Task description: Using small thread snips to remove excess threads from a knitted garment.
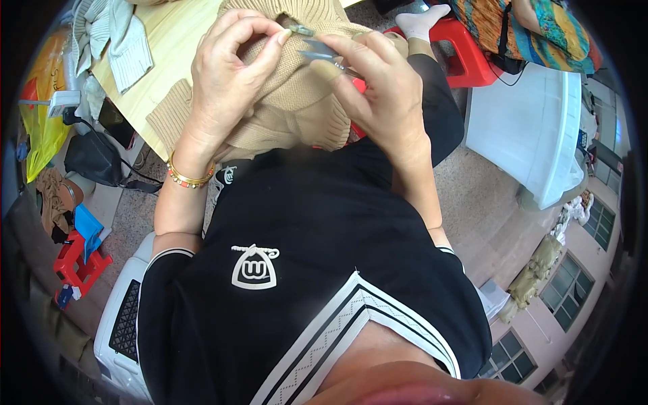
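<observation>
A tan knitted garment [290, 101] with ribbed edges lies bunched over my lap and the edge of the wooden table. Above it, the thumb and forefinger of my left hand [226, 74] are pinched together. A small pale greyish piece shows just past those fingertips, and I cannot make out what it is. My right hand [385, 88] is closed around a pair of small thread snips [316, 50]. Their metal blades point left, toward the pinched fingertips, and look slightly apart. Part of the snips is hidden inside my right fingers.
The light wooden table [152, 44] carries a grey knitted piece [128, 57] at the far left. A red stool [462, 54] and a large translucent plastic bin [516, 121] stand at right. Another person's foot [423, 21] is nearby. A black bag [93, 158] sits at left.
</observation>
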The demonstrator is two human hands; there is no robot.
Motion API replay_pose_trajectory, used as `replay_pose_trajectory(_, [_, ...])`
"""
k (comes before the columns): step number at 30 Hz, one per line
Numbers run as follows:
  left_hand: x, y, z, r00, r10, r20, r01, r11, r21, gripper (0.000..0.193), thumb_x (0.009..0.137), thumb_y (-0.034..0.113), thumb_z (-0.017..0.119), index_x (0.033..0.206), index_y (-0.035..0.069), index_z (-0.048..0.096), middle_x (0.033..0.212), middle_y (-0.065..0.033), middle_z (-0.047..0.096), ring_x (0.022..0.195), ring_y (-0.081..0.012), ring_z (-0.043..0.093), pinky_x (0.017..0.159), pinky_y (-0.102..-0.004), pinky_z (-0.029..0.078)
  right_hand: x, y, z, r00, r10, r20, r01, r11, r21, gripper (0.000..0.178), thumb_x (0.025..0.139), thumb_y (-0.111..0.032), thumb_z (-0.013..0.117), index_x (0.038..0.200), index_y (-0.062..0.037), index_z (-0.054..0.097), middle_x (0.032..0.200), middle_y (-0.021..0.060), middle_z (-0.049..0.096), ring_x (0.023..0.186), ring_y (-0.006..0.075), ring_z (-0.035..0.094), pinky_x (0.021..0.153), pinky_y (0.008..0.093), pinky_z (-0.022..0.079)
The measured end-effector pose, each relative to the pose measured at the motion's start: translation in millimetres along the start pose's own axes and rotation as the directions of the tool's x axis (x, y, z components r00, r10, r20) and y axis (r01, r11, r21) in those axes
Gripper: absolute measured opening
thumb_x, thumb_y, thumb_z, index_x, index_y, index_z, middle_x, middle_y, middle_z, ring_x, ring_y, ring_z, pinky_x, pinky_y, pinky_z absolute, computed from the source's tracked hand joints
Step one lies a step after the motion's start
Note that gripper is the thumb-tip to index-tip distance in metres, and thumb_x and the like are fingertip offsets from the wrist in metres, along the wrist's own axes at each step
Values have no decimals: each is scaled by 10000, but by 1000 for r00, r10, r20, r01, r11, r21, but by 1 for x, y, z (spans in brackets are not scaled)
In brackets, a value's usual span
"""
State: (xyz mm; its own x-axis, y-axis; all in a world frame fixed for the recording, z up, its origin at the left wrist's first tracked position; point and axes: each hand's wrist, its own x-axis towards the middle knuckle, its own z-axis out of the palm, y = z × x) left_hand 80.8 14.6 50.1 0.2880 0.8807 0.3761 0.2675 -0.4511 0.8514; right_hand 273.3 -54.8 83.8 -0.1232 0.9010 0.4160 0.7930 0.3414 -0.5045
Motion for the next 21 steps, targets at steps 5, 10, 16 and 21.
replay_pose_trajectory(5, [1,0,2,999,24,-24,-24,1000,7,109,845,97,739,884,6,692,878,-58,637,798,-172,642,734,-276,508,-1,1,4,1000,-13,10,14,997,-82,290,809,-177,732,1084,-92,693,813,58,576,697,248,636,570,373,503])
replay_pose_trajectory(10, [2,0,0,1000,22,-4,-22,999,-41,116,868,96,725,905,-8,691,878,-50,630,772,-149,615,709,-264,493,3,1,8,1000,-15,-17,13,992,-122,283,813,-168,726,1085,-96,694,820,58,576,707,254,638,574,377,508])
replay_pose_trajectory(16, [-1,-2,-2,999,31,14,-30,996,-80,122,886,92,711,933,-17,688,911,-51,623,791,-133,605,713,-254,488,3,0,10,999,-39,-36,32,984,-177,292,784,-144,738,1069,-99,697,811,45,565,702,240,638,560,366,509])
replay_pose_trajectory(21, [-1,-2,-3,1000,15,25,-12,995,-96,124,892,98,706,934,-16,686,921,-52,624,799,-130,605,723,-253,488,3,-2,13,996,-61,-59,47,974,-220,306,763,-134,744,1065,-105,697,814,38,557,706,228,636,556,358,512])
